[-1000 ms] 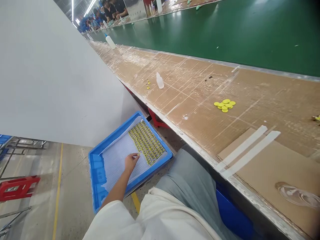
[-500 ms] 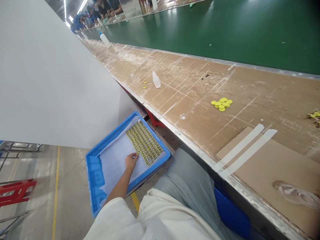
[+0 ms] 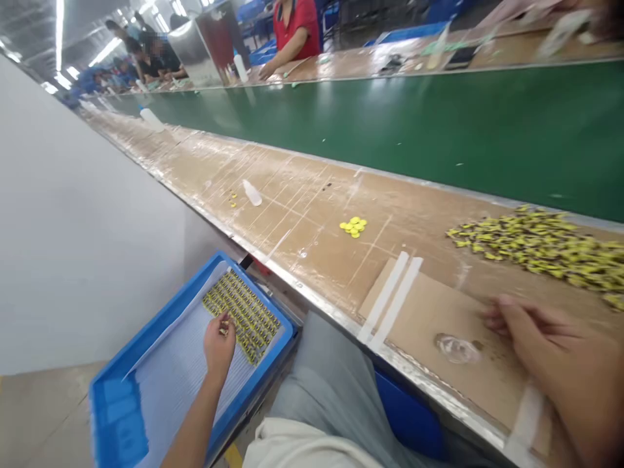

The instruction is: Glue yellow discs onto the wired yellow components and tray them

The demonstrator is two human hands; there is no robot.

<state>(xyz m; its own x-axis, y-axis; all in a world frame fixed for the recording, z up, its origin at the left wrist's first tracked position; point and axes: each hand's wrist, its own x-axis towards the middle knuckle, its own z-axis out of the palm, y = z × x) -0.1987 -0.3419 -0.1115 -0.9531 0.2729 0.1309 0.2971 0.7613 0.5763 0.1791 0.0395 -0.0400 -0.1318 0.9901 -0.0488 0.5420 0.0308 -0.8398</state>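
My left hand [image 3: 219, 344] is over the blue tray [image 3: 110, 377], its fingers curled together at the edge of the rows of small yellow-and-black pieces [image 3: 241, 315]. Specks of yellow and dark show at its fingertips, too small to make out. The rows lie on a white ribbed sheet [image 3: 170, 383] lining the tray. On the right, my right hand [image 3: 550, 338] hovers above a taped cardboard sheet [image 3: 429, 299], fingers bent and pressed together; what they hold, if anything, is hidden. A clear glossy patch [image 3: 458, 349] lies on the cardboard beside it.
A heap of yellow-and-black pieces [image 3: 541, 247] lies at the right of the bench. Yellow discs [image 3: 353, 226] and a small white bottle [image 3: 252, 193] are farther left. A green conveyor belt [image 3: 390, 123] runs behind; a person in red [image 3: 295, 32] sits across it.
The view has swung right and up, bringing the heap and my right hand into sight. My left hand has lifted slightly from the sheet, its fingers now curled upward.
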